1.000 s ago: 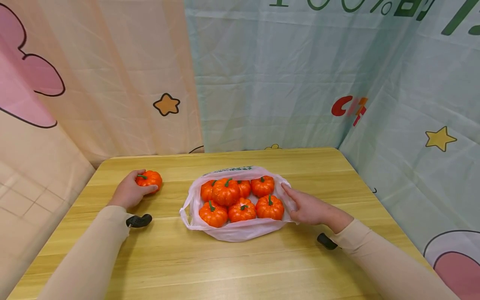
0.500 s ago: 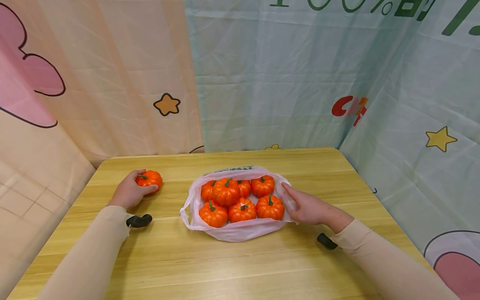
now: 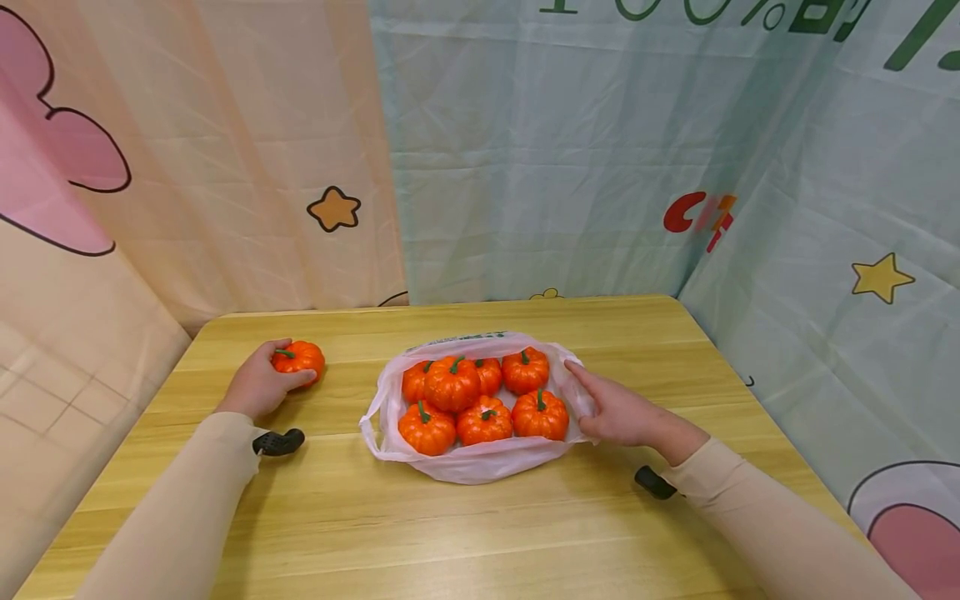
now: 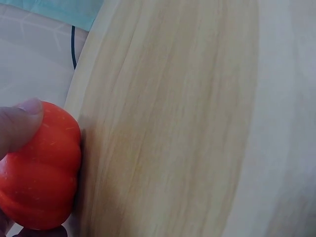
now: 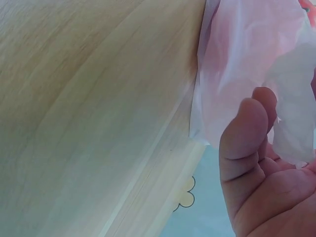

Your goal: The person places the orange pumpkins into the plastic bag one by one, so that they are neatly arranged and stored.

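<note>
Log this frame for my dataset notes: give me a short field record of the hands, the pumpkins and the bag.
left hand: grips a lone pumpkin on the table
right hand: fingers straight, resting on the right edge of the plastic bag
bag: pale, lying open on the table's middle
pumpkins in bag: seven visible, orange with green stems
backdrop: printed cloth behind the table

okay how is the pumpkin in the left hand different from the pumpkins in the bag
The lone pumpkin sits on the bare table, gripped by the left hand; the bagged pumpkins lie clustered inside the white plastic bag, whose edge the right hand touches. It is one; they are seven. All are orange with green stems.
</note>
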A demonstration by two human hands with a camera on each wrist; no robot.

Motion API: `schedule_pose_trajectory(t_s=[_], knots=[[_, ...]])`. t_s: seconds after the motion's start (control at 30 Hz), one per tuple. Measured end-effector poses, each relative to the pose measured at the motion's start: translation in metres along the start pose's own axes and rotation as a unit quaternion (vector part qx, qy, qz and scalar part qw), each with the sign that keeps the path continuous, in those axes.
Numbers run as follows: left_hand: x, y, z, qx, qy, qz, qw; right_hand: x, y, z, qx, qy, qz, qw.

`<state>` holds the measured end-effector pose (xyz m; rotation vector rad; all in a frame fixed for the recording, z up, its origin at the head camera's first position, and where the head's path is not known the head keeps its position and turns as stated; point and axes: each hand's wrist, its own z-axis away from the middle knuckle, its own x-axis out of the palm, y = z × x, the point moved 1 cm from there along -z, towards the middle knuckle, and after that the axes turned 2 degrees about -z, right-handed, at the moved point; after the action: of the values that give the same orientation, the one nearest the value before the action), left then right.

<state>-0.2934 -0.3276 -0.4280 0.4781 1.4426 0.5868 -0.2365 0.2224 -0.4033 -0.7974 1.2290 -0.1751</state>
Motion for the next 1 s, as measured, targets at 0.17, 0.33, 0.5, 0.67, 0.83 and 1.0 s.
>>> schedule_pose_trajectory(t_s=[0.17, 0.33, 0.5, 0.67, 0.83, 1.0], knots=[[0.0004, 0.0009, 0.0009, -0.003, -0.001, 0.002, 1.0, -0.001, -0.0003, 0.0007, 0.001, 0.013, 0.001, 0.9999], [0.0006, 0.0002, 0.0001, 0.0, 0.001, 0.0, 1.0, -0.0023, 0.0001, 0.0012, -0.003, 0.03, 0.0, 0.9996], [0.0002, 0.0001, -0.0001, 0.004, 0.002, -0.002, 1.0, -0.0037, 0.0007, 0.0011, -0.014, 0.044, -0.021, 0.9987], [0.0003, 0.0007, -0.0002, 0.003, 0.003, -0.004, 1.0, -0.0052, 0.0008, 0.0016, -0.013, 0.048, -0.036, 0.9981], [0.0005, 0.0013, -0.0004, 0.003, 0.001, -0.005, 1.0, -0.0056, 0.0003, 0.0021, -0.008, 0.046, -0.036, 0.9983], [-0.001, 0.0007, -0.0006, 0.005, -0.002, -0.014, 0.9999, -0.0061, -0.0011, 0.0015, -0.009, 0.044, -0.043, 0.998]])
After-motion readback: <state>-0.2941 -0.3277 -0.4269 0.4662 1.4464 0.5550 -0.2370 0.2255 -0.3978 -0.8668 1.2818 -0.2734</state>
